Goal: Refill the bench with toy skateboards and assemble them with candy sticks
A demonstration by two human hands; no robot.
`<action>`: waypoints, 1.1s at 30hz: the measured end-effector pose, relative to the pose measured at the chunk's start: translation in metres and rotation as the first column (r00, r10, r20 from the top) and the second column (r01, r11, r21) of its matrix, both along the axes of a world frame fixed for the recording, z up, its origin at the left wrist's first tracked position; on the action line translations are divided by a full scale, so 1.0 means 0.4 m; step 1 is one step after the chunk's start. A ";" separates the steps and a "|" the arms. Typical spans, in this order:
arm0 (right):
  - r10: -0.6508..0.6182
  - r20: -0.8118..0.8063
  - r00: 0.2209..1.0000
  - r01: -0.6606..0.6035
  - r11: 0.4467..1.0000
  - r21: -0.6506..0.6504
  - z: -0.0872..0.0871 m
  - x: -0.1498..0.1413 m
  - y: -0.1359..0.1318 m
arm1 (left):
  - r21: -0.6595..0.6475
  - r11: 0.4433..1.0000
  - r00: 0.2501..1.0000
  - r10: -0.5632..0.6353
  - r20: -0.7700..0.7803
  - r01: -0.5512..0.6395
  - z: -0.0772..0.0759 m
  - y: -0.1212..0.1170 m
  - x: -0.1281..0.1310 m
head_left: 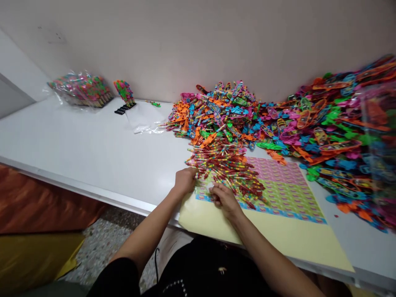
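A yellow-backed sticker sheet (287, 194) with rows of small pink, green and blue labels lies at the table's near edge. On its far left part rests a heap of thin clear tubes (229, 167) filled with coloured beads. My left hand (185, 180) is closed in a fist at the sheet's left corner, beside the tubes. My right hand (224, 199) is pinched on the sheet's left edge, fingers curled over something too small to name.
A large pile of bright plastic toy skateboards (278, 119) spreads along the wall and far to the right. At the far left stand a clear bag of packed toys (80, 88), a small black rack (123, 97) and a loose plastic bag (145, 119). The white table (77, 144) runs leftward.
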State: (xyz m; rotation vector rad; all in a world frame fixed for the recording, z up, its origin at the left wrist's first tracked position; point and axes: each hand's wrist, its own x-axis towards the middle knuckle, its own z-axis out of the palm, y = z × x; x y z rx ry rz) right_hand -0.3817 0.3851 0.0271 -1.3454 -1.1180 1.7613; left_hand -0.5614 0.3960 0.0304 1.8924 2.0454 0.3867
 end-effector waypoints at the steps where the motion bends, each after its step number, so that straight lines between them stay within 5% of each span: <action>1: -0.043 -0.034 0.998 0.043 0.999 -0.015 0.005 0.010 -0.001 | -0.017 1.000 1.000 -0.017 -0.015 0.017 0.002 0.009 0.005; 11: -0.058 0.070 0.996 0.029 0.929 0.369 0.073 0.044 0.019 | -0.010 0.999 0.999 0.041 0.028 -0.041 0.012 -0.019 0.036; 14: -0.125 0.208 0.970 0.001 0.860 0.510 0.092 0.040 0.017 | 0.020 0.989 0.979 0.140 0.151 -0.145 0.025 -0.043 0.038; 16: -0.209 0.302 0.930 -0.039 0.761 0.647 0.110 0.033 0.011 | 0.042 0.972 0.944 0.211 0.252 -0.229 0.043 -0.061 0.050; 18: -0.280 0.372 0.885 -0.129 0.620 0.774 0.130 0.024 0.003 | 0.050 0.940 0.809 0.264 0.524 -0.339 0.068 -0.081 0.073; 20: -0.327 0.440 0.837 -0.248 0.490 0.836 0.147 0.013 -0.003 | 0.001 0.901 0.504 0.242 0.829 -0.433 0.094 -0.102 0.103; 22: -0.375 0.517 0.770 -0.360 0.413 0.836 0.161 0.002 -0.009 | -0.060 0.880 0.233 0.190 0.954 -0.470 0.116 -0.123 0.133; 23: -0.401 0.551 0.731 -0.407 0.392 0.825 0.167 -0.003 -0.012 | -0.067 0.879 0.199 0.181 0.963 -0.472 0.123 -0.132 0.146; 27: -0.470 0.632 0.616 -0.526 0.353 0.774 0.186 -0.016 -0.026 | -0.023 0.872 0.263 0.172 0.949 -0.490 0.138 -0.159 0.177; 33: -0.473 0.678 0.563 -0.605 0.323 0.728 0.198 -0.021 -0.041 | 0.046 0.868 0.370 0.162 0.915 -0.495 0.145 -0.171 0.188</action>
